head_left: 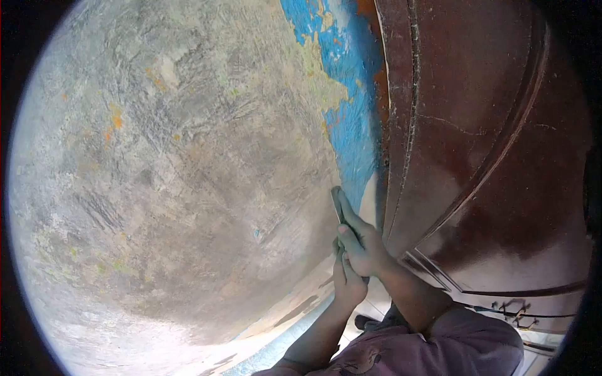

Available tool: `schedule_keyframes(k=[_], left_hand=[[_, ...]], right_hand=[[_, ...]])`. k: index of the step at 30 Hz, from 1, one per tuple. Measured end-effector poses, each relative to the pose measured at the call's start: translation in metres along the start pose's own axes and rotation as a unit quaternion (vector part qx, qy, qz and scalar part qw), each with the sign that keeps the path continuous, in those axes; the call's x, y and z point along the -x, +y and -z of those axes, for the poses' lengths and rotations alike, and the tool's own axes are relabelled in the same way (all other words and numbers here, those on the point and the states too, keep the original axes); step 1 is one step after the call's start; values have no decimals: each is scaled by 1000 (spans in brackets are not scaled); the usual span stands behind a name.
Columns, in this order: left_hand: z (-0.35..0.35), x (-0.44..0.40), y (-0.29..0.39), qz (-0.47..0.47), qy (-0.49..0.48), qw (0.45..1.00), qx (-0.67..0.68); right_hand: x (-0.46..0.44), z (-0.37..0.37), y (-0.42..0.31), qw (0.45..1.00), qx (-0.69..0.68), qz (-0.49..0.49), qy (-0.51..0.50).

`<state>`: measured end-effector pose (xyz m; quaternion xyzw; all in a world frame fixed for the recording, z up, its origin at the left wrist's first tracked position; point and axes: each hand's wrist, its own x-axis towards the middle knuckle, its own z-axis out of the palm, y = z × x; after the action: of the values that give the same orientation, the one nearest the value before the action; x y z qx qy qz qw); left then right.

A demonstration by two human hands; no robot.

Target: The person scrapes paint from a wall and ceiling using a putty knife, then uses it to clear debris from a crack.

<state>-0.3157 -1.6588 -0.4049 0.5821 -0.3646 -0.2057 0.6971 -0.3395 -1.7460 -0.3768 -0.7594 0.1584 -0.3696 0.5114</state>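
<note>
Both hands are closed around a flat, narrow scraper [337, 207], whose thin edge lies against the wall beside the blue paint. My right hand [362, 244] is higher, with its fingers stretched along the tool. Just below it, my left hand [349, 282] is wrapped round the lower end, which the fingers mostly hide. A ragged strip of blue paint [354, 125] runs up the wall from the hands. To its left spreads the bare, mottled grey wall [200, 175], with specks of orange and yellow-green.
A dark brown panelled door [464, 113] and its frame stand close on the right, beside the blue strip. Metal fittings [517, 313] show at the lower right. Lower on the wall is a pale blue band [269, 351].
</note>
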Motion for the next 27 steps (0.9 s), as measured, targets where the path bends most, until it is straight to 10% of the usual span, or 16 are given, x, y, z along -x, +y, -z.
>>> schedule_keyframes(k=[3, 5, 7, 9, 12, 19, 22, 27], left_hand=[[3, -22, 7, 227, -9, 970, 89], [-4, -19, 10, 160, -30, 985, 49], [-6, -5, 2, 89, -53, 995, 5], [8, 22, -34, -19, -28, 960, -279], [13, 37, -51, 74, 13, 997, 5], [40, 13, 14, 181, -90, 978, -48], [28, 15, -4, -16, -92, 986, -141], [34, 3, 9, 63, -163, 966, -192]], right_hand=[[-24, 20, -36, 989, -96, -108, 20], [-26, 29, -35, 980, -130, -148, -20], [-8, 21, -8, 999, -30, 16, -25], [15, -1, 16, 997, -76, 4, -21], [42, -6, 13, 988, -132, -70, -32], [48, 19, 3, 957, -137, -206, -153], [48, 12, 13, 978, -149, -87, -115], [41, 23, 51, 966, -213, -148, -2]])
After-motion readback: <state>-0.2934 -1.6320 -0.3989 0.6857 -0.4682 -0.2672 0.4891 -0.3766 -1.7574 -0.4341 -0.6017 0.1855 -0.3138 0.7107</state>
